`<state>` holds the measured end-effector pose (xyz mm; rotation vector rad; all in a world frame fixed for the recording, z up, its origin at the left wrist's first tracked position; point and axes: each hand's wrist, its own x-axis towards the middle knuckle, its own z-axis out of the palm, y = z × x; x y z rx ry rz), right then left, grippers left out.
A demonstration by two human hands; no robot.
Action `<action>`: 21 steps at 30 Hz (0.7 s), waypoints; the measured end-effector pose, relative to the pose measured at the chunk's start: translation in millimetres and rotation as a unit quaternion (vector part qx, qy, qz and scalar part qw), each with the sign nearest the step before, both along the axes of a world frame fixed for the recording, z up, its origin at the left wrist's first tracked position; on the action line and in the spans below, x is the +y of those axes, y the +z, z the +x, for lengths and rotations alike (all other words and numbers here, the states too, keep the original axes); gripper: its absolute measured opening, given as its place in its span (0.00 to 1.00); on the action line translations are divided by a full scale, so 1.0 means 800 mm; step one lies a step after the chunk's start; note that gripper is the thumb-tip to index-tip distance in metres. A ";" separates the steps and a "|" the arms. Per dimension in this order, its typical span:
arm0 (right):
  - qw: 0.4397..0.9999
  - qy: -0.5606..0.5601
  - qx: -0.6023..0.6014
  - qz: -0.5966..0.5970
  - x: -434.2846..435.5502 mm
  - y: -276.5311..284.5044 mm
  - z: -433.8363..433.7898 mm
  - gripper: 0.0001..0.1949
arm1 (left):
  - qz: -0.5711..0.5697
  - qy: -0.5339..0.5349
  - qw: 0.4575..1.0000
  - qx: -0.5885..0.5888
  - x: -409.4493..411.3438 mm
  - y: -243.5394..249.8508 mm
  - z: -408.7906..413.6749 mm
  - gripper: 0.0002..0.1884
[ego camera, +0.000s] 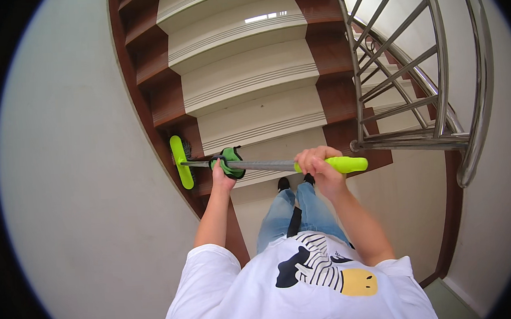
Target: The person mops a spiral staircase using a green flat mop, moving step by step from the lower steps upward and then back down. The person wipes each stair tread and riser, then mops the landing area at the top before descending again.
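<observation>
A broom with a metal pole [264,165] lies across the view in front of me. Its lime-green head [181,162], with dark bristles, is at the left edge of the stairs, by the wall side. My left hand [222,174] grips the pole not far from the head, together with a green cloth [233,156] edged in black that is around or against the pole there. At the other end, my right hand [324,168] is closed around the pole where it meets the lime-green grip [350,164].
Cream stair treads [250,78] with dark red borders rise ahead of my feet. A stainless steel railing [440,60] stands on the right, with another flight behind it. A pale wall [76,170] runs along the left.
</observation>
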<state>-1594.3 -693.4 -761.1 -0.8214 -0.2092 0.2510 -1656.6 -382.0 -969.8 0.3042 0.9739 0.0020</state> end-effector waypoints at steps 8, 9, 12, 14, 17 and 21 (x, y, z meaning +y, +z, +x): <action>0.980 -0.179 0.086 0.021 -0.140 0.029 -0.034 0.12 | -0.116 -0.197 0.973 -0.009 -0.146 0.015 0.048 0.25; 0.967 -0.233 0.104 0.009 -0.178 0.043 -0.050 0.13 | -0.127 -0.244 0.961 0.009 -0.186 0.043 0.055 0.25; 0.946 -0.312 0.084 -0.004 -0.276 0.103 -0.110 0.15 | -0.231 -0.328 0.915 -0.043 -0.301 0.045 0.043 0.23; 0.927 -0.371 0.045 -0.041 -0.321 0.144 -0.161 0.15 | -0.261 -0.403 0.876 -0.050 -0.372 0.064 0.037 0.22; 0.871 -0.479 0.020 -0.106 -0.347 0.195 -0.237 0.16 | -0.316 -0.470 0.820 -0.079 -0.467 0.081 0.023 0.17; 0.793 -0.596 0.036 -0.125 -0.358 0.228 -0.308 0.17 | -0.290 -0.493 0.818 -0.064 -0.546 0.101 0.002 0.14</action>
